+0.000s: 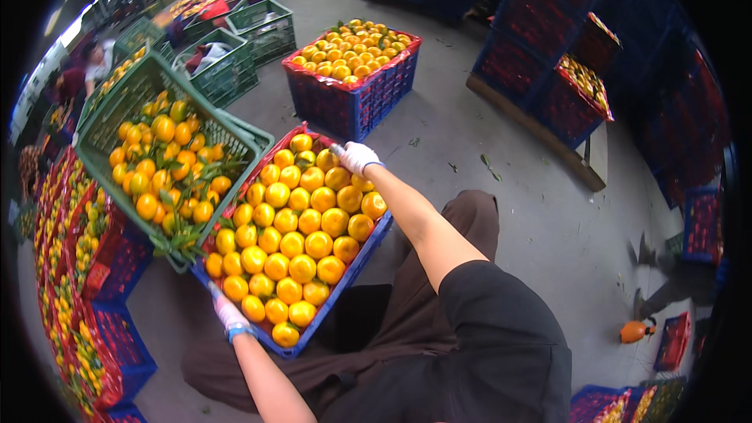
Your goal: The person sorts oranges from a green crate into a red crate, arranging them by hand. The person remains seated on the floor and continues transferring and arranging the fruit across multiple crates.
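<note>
A blue plastic crate [342, 285] lined with red film stands between my knees, filled with rows of mandarin oranges [292, 245]. My right hand [356, 158], in a white glove, grips its far right rim. The near left rim is held by my left hand [229, 309], also gloved, with a blue band at the wrist. Some fingers of both hands are hidden at the crate's edge. Against the crate's left side leans a tilted green plastic crate [226, 124], with loose mandarins [161, 155] and leafy stems inside.
Another full blue crate [358, 107] stands ahead on the floor. Green crates [226, 79] holding cloth or bags are behind it to the left. Blue crates of small fruit [126, 332] line the left. Stacked crates [529, 29] rest on a wooden pallet [531, 132]. People [97, 64] are at far left.
</note>
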Tool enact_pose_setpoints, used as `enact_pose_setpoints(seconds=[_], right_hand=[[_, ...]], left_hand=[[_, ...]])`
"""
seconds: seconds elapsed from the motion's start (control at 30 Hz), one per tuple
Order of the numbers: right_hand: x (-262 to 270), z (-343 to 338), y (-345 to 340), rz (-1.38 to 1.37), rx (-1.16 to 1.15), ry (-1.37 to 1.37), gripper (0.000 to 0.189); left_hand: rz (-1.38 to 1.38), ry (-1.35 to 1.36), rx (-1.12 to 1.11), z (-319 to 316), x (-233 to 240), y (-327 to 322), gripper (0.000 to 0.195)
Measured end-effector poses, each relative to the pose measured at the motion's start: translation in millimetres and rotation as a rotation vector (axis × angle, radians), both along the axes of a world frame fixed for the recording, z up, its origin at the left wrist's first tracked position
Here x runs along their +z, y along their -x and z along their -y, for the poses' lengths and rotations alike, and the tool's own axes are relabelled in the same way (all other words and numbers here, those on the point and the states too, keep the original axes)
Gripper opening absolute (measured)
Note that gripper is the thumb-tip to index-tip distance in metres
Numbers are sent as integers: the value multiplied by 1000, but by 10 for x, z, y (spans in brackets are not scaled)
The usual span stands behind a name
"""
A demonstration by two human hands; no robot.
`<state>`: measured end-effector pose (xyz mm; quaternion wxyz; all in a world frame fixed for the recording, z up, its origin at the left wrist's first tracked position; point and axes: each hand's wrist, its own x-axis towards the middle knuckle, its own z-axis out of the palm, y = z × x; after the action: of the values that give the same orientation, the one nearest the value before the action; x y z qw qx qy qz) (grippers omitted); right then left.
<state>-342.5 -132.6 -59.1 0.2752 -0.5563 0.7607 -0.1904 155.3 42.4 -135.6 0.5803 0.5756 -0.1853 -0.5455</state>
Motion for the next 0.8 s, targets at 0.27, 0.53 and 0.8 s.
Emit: enact_pose_setpoints(seconds=[0.27,0.53,0.8], right_hand=[[-224,-5,311,259,241,-96,77],[-8,-300,966,292,145,-145,53],[-674,-777,4243,616,-254,158,48]], left_hand=[[-168,-174,-6,-182,422,254,88],[13,-201,33,53,-48,425,79],[216,52,-314,899,198,3253,31]])
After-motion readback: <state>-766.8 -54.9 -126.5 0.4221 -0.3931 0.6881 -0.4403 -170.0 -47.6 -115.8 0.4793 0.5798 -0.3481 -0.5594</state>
